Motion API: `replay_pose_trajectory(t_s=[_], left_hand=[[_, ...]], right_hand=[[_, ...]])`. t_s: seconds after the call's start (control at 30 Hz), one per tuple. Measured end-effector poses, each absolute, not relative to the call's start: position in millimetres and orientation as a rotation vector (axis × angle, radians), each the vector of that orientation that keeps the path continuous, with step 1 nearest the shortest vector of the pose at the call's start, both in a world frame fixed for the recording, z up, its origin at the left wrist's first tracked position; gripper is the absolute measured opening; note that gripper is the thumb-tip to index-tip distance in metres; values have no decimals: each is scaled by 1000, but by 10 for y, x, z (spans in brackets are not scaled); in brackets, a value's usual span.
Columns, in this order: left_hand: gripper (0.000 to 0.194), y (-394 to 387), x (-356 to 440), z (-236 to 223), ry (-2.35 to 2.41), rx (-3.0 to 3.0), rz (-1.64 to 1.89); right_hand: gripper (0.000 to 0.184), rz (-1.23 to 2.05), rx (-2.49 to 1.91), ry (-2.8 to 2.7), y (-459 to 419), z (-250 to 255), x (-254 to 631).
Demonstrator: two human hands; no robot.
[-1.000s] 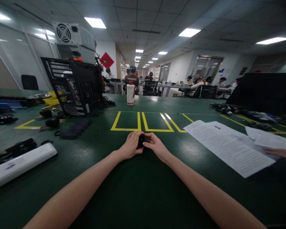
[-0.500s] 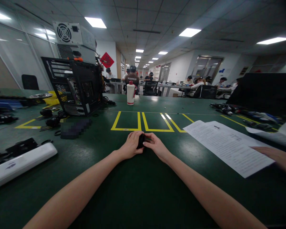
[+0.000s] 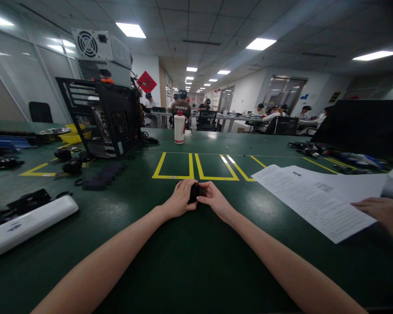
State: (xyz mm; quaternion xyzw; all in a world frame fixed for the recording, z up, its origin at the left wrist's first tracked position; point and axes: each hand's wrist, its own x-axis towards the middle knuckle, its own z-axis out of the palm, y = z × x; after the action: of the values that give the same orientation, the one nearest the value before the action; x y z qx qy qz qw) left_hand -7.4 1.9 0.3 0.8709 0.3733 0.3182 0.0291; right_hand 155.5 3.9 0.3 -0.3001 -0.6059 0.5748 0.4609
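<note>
Green tabletop: supports all foreground items. Yellow tape marks open frames on its far half.

Computer case: black, stands on the left side of the tabletop. Upper power supply unit: part of the stack on top of the case, fan grille visible.

Printed sheets: lie at the right. Compared with one second ago, paper that lay flat near the right border is now partly raised.

White housing: elongated, placed at the left, cut off by the border.

Lidded bottle: upright, beyond the tape, to the right of the case.

Co-worker's hand: enters from the right, over the sheets; it has shifted inward from its former position. This change is judged to affect the paper only, with no effect on the handling at centre.

Left hand: fingers closed around the small black object, unchanged in position. Right hand: thumb and fingers narrowly spaced at the object's right edge, also unchanged; whether they grip it cannot be told.

Small black object: located between the two hands, just nearer than the tape. Its details are hidden by the fingers.
</note>
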Motion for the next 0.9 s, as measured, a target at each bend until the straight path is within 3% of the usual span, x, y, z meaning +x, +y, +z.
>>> replay_pose_trajectory(t_s=[0.23, 0.43, 0.67, 0.9], left_hand=[[61, 3, -74, 24, 1147, 2668, 974], [61, 33, -71, -9, 1144, 2667, 990], [58, 17, -67, 5, 1191, 2645, 997], [47, 205, -129, -58, 1431, 2236, 932]], right_hand=[[24, 1340, -825, -1484, -24, 65, 1549], [34, 1265, -862, -1535, 36, -13, 1526], [41, 810, -1102, -1749, 70, -70, 1608], [41, 763, -1115, -1928, -61, -10, 1642]])
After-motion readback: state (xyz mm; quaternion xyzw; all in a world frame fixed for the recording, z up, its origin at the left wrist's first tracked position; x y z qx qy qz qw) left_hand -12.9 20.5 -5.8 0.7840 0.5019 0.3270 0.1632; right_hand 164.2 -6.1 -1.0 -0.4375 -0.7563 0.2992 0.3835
